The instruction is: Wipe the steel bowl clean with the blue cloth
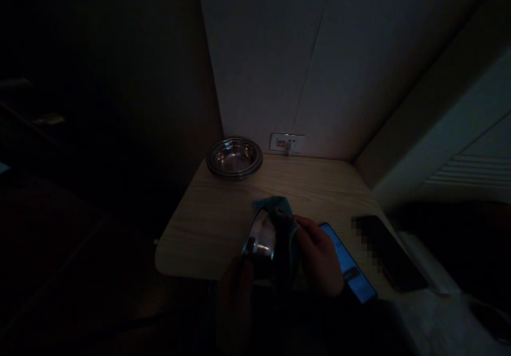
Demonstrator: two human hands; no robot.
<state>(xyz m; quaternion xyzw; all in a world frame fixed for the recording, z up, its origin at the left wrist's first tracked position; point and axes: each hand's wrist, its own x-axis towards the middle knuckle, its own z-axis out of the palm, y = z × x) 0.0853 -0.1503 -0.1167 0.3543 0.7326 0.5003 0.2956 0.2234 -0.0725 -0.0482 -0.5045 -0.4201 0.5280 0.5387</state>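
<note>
A shiny metal bowl (261, 236) is tilted on its side above the table's front edge. My left hand (236, 287), dim in the shadow, grips its lower left rim. My right hand (321, 255) is closed on a dark bluish-green cloth (293, 239) against the bowl's right side. Part of the cloth, a teal flap (279, 203), shows behind the bowl. Darkness hides most of the left fingers and the cloth's lower end.
Stacked metal bowls (235, 159) stand at the table's back left. A lit phone (349, 265) lies right of my right hand, with a dark flat device (391, 252) farther right. A wall socket (286, 142) sits behind the wooden table (199, 228).
</note>
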